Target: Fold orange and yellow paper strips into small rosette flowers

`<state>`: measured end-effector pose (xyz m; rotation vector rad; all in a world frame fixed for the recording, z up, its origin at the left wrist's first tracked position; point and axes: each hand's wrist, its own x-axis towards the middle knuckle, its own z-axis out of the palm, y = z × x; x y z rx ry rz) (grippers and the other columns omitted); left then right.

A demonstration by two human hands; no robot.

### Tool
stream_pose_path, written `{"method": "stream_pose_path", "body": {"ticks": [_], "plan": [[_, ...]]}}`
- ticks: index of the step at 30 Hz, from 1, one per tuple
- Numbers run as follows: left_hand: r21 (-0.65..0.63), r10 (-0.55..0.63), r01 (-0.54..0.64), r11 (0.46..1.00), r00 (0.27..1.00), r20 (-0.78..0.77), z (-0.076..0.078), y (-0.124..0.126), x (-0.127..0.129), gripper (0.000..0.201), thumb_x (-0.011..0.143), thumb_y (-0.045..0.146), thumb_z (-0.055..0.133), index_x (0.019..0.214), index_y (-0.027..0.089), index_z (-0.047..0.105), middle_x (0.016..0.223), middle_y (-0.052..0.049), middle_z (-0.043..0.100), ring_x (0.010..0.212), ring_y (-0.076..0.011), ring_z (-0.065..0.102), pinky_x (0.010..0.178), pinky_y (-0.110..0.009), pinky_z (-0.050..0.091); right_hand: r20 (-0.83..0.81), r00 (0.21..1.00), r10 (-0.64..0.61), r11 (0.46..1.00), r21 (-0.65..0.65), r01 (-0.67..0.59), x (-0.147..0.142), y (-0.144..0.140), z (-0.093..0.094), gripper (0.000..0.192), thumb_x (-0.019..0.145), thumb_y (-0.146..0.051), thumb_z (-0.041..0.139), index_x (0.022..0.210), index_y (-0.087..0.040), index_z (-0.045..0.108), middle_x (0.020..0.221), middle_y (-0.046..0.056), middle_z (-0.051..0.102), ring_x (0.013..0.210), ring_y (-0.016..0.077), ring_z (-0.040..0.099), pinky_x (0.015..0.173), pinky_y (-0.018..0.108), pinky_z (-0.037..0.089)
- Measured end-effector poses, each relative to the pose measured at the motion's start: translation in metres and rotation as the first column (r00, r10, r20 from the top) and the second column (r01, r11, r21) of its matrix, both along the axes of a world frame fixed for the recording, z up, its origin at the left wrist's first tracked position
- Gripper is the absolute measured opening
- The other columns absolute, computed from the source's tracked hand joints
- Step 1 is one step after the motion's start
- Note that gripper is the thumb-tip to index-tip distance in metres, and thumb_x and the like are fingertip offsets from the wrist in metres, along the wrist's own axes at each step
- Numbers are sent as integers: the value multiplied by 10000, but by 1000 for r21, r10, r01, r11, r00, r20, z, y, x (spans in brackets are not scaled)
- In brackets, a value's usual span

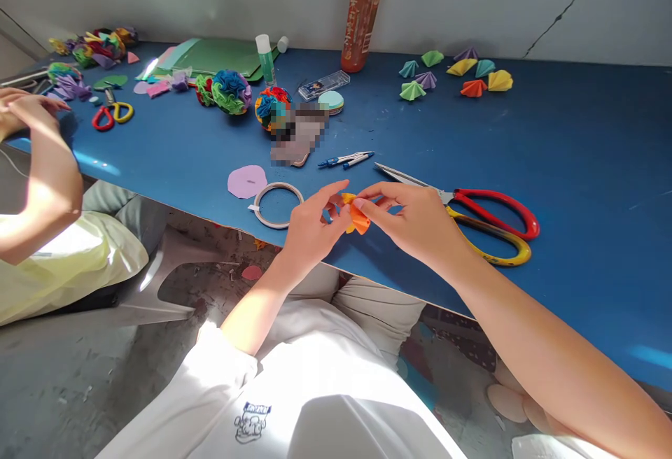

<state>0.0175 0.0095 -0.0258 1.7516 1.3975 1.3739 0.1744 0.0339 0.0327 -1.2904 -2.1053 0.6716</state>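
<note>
Between both hands, just above the table's front edge, is a small pleated orange and yellow paper piece (359, 220). My left hand (318, 220) pinches it from the left between thumb and fingers. From the other side, the thumb and forefinger of my right hand (407, 214) are closed on its upper part. A roll of tape (256, 215) lies beside my left hand, with a purple paper circle (246, 182) behind it. Large scissors (496, 215) with red and yellow handles lie next to my right hand, partly hidden by it.
Folded paper fans (474, 88) lie at the back right. An orange bottle (362, 18), a glue stick (265, 60), pleated paper balls (231, 92) and pens (346, 159) stand or lie further back. Another person's arm (50, 165) rests at the left, near smaller scissors (113, 115).
</note>
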Motion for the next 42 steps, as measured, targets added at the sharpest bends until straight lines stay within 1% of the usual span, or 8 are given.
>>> {"method": "stream_pose_path", "body": {"ticks": [4,8,15,23,28,33,36,42], "plan": [[-24,-111,111,994,994,-20,1,-1,-2,324,867,225,545,1190,191,550,904,-17,702,722,-89,610,515,-151,418,44,996,76,988,133,-81,7,6,-2,151,854,-291,605,791,-219,721,746,18,726,623,176,647,526,286,454],[-1,-197,197,980,980,-43,1,-1,-4,332,901,212,490,1232,198,483,966,-32,702,746,-91,617,485,-141,398,136,977,165,942,272,-197,13,9,-5,179,899,-304,576,862,-242,739,806,12,740,708,181,670,582,288,478],[-20,-260,260,965,965,-10,1,2,-7,310,920,252,499,1222,197,462,928,-20,718,740,-95,640,512,-150,431,259,935,242,869,372,-328,19,10,-7,208,940,-253,530,931,-186,727,835,30,740,723,163,671,583,267,468],[-57,-315,315,947,949,20,2,2,-10,300,927,225,487,1226,208,478,939,-6,727,736,-93,679,553,-167,489,299,917,265,858,361,-365,20,11,-6,194,952,-247,497,914,-196,680,822,32,730,718,161,668,594,265,462],[-31,-312,312,949,950,25,1,2,-11,302,928,259,509,1224,203,489,912,-1,725,693,-79,666,561,-165,513,282,925,252,889,309,-337,20,9,-3,187,947,-259,486,902,-212,662,831,36,722,732,172,662,626,276,468],[-59,-320,322,945,947,33,2,0,-10,325,923,299,521,1233,210,485,961,-29,721,709,-87,663,486,-143,483,232,939,255,931,202,-303,18,9,-1,198,934,-332,494,884,-223,651,790,27,698,691,169,640,623,287,465],[-74,-321,324,943,945,57,3,-1,-9,313,914,289,530,1214,209,489,956,-37,717,701,-81,649,454,-122,456,212,944,254,943,163,-290,17,9,-1,232,937,-365,472,876,-230,651,781,26,687,680,173,631,624,298,469],[-49,-282,286,957,957,71,4,-3,-7,218,888,268,558,1082,203,483,919,-32,716,760,-84,661,521,-120,485,172,951,257,954,114,-278,18,8,5,248,906,-421,538,876,-214,671,801,48,669,703,181,620,605,299,470]]}}
